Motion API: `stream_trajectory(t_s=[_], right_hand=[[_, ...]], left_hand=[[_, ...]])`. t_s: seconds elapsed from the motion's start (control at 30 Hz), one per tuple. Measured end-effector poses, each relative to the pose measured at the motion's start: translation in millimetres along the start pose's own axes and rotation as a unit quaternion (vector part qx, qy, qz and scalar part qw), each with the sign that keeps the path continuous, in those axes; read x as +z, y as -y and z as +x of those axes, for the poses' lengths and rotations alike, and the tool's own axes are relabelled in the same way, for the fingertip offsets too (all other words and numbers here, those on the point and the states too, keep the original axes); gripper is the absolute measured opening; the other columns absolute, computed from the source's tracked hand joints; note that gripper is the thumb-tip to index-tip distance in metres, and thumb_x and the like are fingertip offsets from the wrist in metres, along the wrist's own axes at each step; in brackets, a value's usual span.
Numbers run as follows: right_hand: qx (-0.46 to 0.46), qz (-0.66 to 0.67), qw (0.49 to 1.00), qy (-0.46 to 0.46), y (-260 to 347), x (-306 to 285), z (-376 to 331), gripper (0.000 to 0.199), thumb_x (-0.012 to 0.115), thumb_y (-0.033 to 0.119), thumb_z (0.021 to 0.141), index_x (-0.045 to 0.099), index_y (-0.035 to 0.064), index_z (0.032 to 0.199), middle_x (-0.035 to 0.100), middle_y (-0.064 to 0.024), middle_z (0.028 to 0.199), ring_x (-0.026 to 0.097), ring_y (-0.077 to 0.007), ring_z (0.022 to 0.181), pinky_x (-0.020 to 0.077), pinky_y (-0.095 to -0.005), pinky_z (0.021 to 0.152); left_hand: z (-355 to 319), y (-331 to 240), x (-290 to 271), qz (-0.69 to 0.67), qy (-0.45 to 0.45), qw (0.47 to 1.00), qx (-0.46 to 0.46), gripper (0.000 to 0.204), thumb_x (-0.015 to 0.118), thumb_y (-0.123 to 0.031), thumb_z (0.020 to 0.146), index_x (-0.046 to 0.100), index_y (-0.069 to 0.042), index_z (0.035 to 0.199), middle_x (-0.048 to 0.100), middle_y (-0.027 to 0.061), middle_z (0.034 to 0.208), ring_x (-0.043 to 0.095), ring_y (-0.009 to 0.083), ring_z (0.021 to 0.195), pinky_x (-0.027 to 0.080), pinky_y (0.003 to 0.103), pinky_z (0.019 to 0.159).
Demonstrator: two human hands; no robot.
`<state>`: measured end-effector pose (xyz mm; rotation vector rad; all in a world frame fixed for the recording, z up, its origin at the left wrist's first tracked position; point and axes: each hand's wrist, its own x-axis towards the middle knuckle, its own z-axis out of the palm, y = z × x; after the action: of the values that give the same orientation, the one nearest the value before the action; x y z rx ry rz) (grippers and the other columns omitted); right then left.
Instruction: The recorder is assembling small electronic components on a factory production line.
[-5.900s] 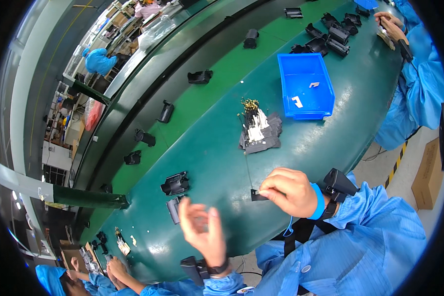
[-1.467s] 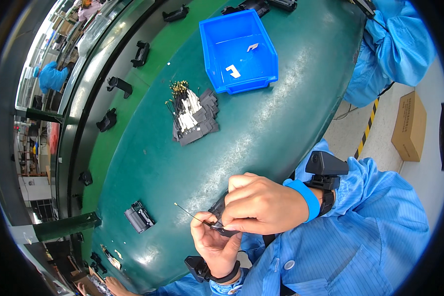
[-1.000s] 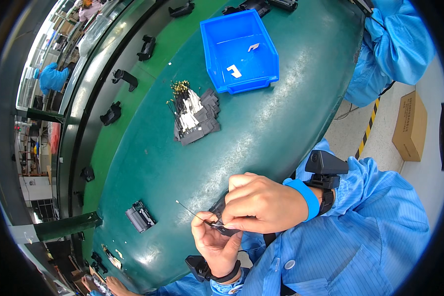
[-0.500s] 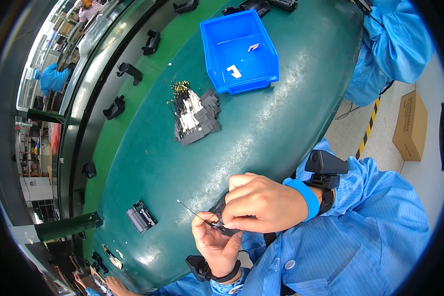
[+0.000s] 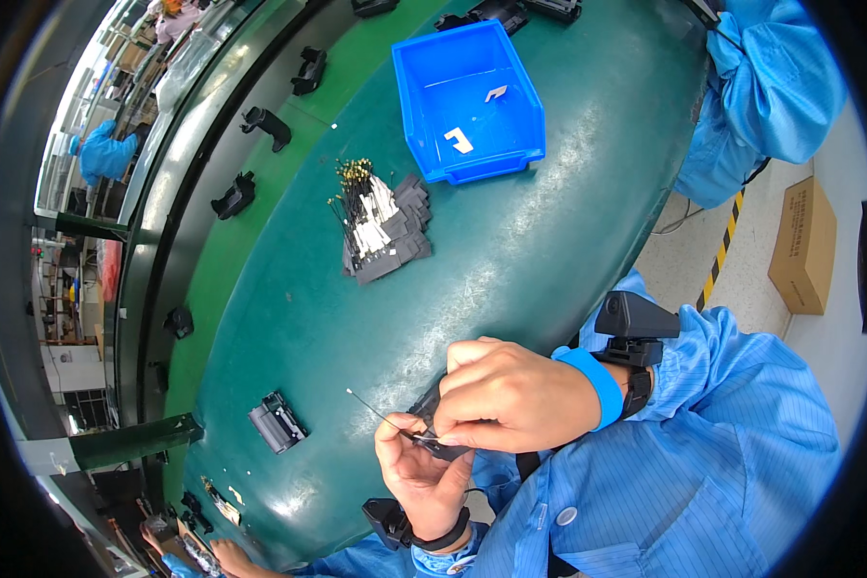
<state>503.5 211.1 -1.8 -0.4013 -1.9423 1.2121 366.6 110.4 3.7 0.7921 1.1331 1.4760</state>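
Close in front of my body, both hands meet around a black plastic part (image 5: 425, 405), mostly hidden by my fingers. My left hand (image 5: 426, 486) is closed on it from below, thumb and fingertips gripping its edge. From above, my right hand (image 5: 515, 397) bends over the same part, thumb and index finger pinched near a small white piece. A thin black cable (image 5: 371, 410) with a small tip sticks out past my left fingertips to the upper left. How the cable joins the part cannot be made out.
A blue bin (image 5: 472, 171) holds two small white pieces. Left of it lies a pile of cables (image 5: 380, 226) with gold tips and white and dark grey strips. One black housing (image 5: 278, 422) sits on the table; more ride the green belt (image 5: 212, 260). Co-workers' sleeves (image 5: 771, 87) show at the edges.
Black parts on the green belt have shifted up and to the right. My hands stay almost still on the black part. A co-worker's hand at the lower left has moved slightly.
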Motion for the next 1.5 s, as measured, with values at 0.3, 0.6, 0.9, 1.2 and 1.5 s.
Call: stream_trajectory(t_s=[0.3,0.6,0.9,1.2,1.5], right_hand=[[0.002,0.012,1.0,0.0,-2.0,-0.3,0.5,0.015,0.058,0.016,0.079,0.059,0.0047,0.07,0.056,-0.005,0.065,0.045,-0.0236,0.062,0.036,-0.0345,0.06],[0.038,0.064,0.997,-0.005,1.1,-2.2,2.2,0.014,0.059,0.015,0.078,0.057,0.0053,0.067,0.056,-0.0049,0.063,0.045,-0.0236,0.061,0.0361,-0.0334,0.062],[0.025,0.051,0.998,0.007,1.2,-4.2,4.0,0.014,0.059,0.014,0.077,0.057,0.005,0.067,0.057,-0.0049,0.064,0.045,-0.0233,0.061,0.0361,-0.0336,0.061],[0.002,0.039,0.999,0.021,-2.4,-4.9,2.4,0.008,0.06,0.013,0.081,0.059,0.0052,0.079,0.056,-0.0046,0.07,0.044,-0.0227,0.062,0.0345,-0.0331,0.061],[0.01,0.035,0.999,0.001,-2.0,-1.0,3.5,0.013,0.058,0.014,0.078,0.057,0.0048,0.069,0.057,-0.0055,0.065,0.046,-0.0242,0.061,0.036,-0.0342,0.061]], left_hand=[[0.5,-0.1,-0.6,0.016,-0.004,1.0,0.001,0.064,0.07,0.013,0.065,0.036,-0.004,0.116,0.045,0.0039,0.103,0.051,0.0122,0.095,0.046,0.024,0.082],[0.4,-0.4,-1.6,0.011,0.0,1.0,-0.002,0.064,0.07,0.013,0.065,0.036,-0.004,0.116,0.044,0.0035,0.103,0.05,0.0122,0.096,0.046,0.024,0.083],[2.4,-2.9,1.1,0.016,-0.004,1.0,-0.006,0.064,0.071,0.012,0.065,0.036,-0.004,0.116,0.043,0.0033,0.102,0.05,0.0118,0.095,0.046,0.024,0.082],[3.2,-1.6,-0.4,0.016,-0.005,1.0,-0.002,0.064,0.07,0.013,0.065,0.036,-0.003,0.116,0.043,0.0033,0.102,0.05,0.0117,0.095,0.046,0.024,0.082],[3.1,-1.8,-1.4,0.014,-0.004,1.0,-0.009,0.064,0.069,0.014,0.065,0.036,-0.003,0.116,0.042,0.0039,0.103,0.05,0.0124,0.095,0.046,0.024,0.083]])
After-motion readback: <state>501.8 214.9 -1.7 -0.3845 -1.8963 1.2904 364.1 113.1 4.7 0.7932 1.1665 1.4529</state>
